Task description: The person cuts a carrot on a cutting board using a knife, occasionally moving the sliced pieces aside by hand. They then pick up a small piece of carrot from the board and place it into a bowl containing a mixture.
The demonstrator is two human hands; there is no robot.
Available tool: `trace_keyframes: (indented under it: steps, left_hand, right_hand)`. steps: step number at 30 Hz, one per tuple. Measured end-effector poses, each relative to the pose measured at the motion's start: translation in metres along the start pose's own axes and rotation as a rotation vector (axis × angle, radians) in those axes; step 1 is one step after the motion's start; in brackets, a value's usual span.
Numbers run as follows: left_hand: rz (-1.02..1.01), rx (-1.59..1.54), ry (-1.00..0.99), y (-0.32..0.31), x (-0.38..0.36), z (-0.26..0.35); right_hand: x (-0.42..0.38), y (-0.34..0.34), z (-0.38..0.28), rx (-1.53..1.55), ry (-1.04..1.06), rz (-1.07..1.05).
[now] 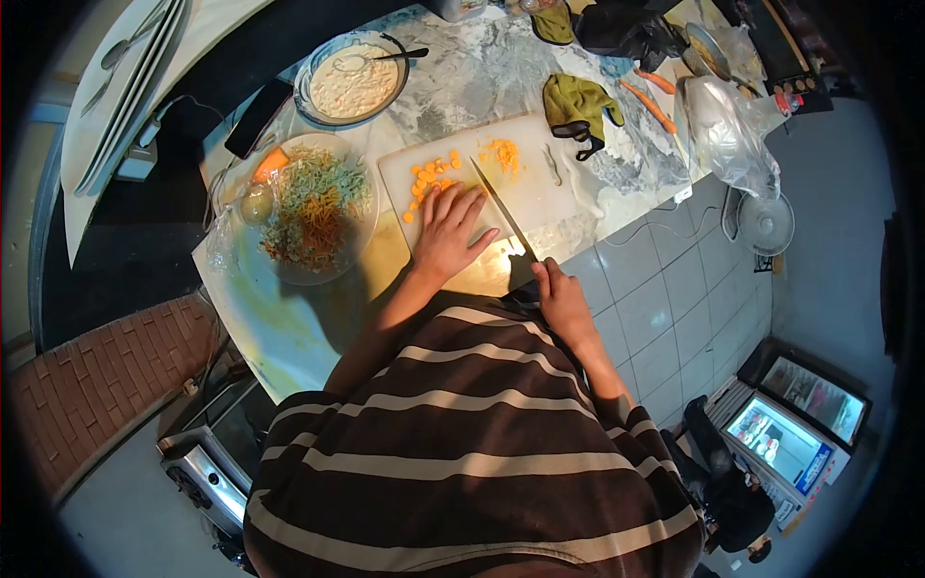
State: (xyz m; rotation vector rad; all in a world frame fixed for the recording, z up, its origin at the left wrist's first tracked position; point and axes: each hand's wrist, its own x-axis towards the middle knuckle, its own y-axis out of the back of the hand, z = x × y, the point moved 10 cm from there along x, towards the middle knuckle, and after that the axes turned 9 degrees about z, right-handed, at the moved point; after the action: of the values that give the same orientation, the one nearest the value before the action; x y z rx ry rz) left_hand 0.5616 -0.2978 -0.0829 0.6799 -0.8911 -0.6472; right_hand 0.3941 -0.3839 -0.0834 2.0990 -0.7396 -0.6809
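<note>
A white cutting board (540, 207) lies on the counter before me. Round carrot slices (424, 176) are spread over its left part, with a small heap of diced carrot (499, 158) farther right. My left hand (449, 229) presses down with bent fingers on carrot pieces, its thumb out to the side; the fingers partly hide what lies under them. In my right hand (563, 299) is the handle of a long kitchen knife (507, 210). Its blade slants across the board, just right of my left hand, tip pointing away near the diced carrot.
Left of the board stands a large plate of shredded vegetables (318, 207). Behind it is a bowl of creamy mix (355, 85) with a spoon. A green cloth item (581, 108), whole carrots (650, 104) and a plastic bag (727, 135) lie right. A person (737, 506) is at lower right.
</note>
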Motion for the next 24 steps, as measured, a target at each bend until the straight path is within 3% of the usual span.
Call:
trace_keyframes:
  steps: [24]
  left_hand:
    - [-0.039, -0.026, 0.005, -0.0042, -0.0013, -0.0011]
  right_hand:
    - [0.0067, 0.0048, 0.0024, 0.003, 0.044, 0.009]
